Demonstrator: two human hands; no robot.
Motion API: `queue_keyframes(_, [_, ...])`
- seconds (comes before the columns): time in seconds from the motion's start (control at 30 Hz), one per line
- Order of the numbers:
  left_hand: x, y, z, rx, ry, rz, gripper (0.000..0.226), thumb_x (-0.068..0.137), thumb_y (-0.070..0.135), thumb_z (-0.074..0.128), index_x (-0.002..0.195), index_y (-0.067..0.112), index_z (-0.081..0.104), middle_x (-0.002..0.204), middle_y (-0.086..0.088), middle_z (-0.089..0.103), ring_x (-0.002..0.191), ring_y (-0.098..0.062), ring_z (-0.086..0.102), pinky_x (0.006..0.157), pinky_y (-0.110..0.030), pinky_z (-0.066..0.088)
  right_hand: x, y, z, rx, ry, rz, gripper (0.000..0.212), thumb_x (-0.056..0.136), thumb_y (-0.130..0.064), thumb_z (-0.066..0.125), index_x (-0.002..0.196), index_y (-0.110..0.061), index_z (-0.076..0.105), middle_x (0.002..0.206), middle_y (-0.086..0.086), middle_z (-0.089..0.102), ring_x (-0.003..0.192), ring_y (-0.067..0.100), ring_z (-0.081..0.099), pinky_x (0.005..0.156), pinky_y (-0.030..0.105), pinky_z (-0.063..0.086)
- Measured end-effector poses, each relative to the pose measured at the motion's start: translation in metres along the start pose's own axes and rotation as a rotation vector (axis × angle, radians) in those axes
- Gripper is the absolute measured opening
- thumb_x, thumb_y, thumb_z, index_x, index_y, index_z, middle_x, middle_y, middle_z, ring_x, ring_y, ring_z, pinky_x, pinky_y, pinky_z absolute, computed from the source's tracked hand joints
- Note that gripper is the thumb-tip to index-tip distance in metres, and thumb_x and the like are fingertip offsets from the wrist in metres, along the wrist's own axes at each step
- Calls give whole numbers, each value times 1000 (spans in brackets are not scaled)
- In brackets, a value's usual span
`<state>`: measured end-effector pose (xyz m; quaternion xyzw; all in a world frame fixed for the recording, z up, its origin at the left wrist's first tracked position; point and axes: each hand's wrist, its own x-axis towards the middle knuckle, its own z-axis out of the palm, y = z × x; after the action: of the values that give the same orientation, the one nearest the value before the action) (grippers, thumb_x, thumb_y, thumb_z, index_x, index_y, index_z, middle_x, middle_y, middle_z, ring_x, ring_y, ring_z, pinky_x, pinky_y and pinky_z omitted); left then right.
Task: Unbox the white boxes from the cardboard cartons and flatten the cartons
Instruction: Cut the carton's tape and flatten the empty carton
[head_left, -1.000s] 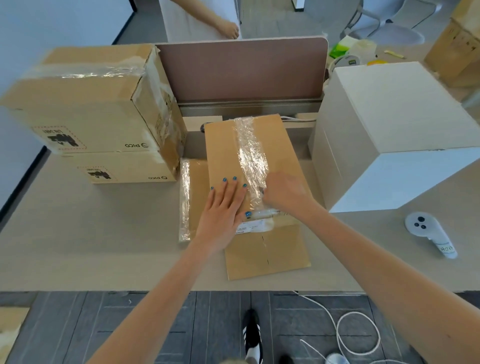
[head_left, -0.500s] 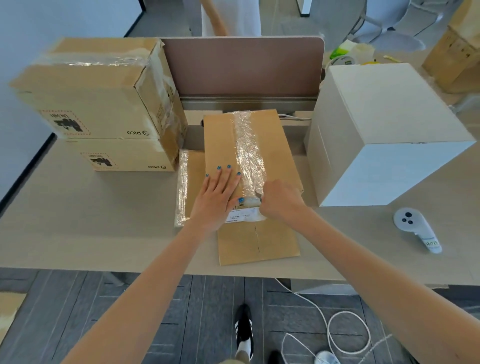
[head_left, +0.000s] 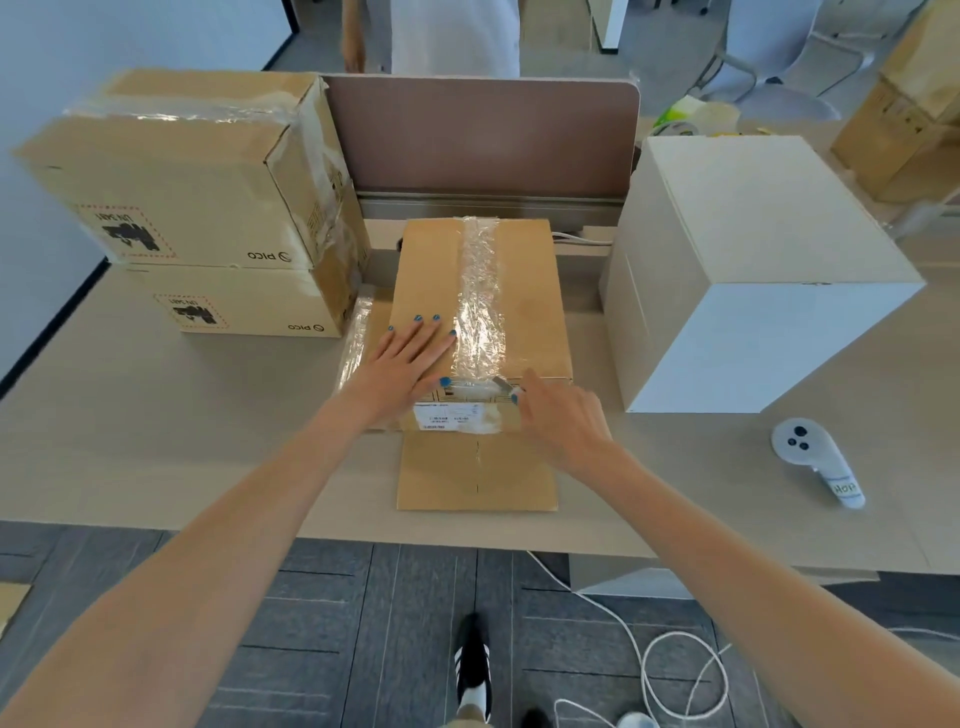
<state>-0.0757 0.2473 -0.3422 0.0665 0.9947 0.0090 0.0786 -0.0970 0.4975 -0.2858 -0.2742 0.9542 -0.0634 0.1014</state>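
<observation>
Right hand (head_left: 566, 426): drawn back to near edge of carton (head_left: 530, 291), pinching a blade (head_left: 505, 385). Left hand (head_left: 410, 358): flat, fingers spread on carton, mid-tabletop. Step: slitting tape (head_left: 480, 296). Next, likely: lift flaps.

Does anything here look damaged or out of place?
The top carton of the left stack looks battered: its clear tape is crumpled and the paper near its end is torn. Its printing reads upside down from here. The tape on the middle carton is wrinkled too.

Left hand (head_left: 410, 358) flat on carton (head_left: 530, 291)
</observation>
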Motion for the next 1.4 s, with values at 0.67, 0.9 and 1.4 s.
queue_keyframes(0.67, [-35,100,40,-180,450,-125,67,94,16,56,154,24,28,163,3,21,151,-18,13,123,-39,6,-86,127,145,-93,-8,-102,20,97,-12,46,114,-17,37,107,0,44,92,20,48,79,30,38])
queue_keyframes(0.9, [-35,104,47,-200,455,-160,73,90,13,59,153,27,26,164,7,16,151,-15,9,122,-50,14,-105,142,162,-193,-9,-83,47,81,1,61,118,-17,37,114,-1,40,101,19,42,78,29,37])
queue_keyframes(1.4, [-28,112,24,-217,482,-236,41,93,20,53,133,26,48,143,8,42,136,-18,33,119,-55,11,-85,119,113,30,203,-78,25,91,-18,61,114,-11,53,111,2,57,103,24,55,88,33,36])
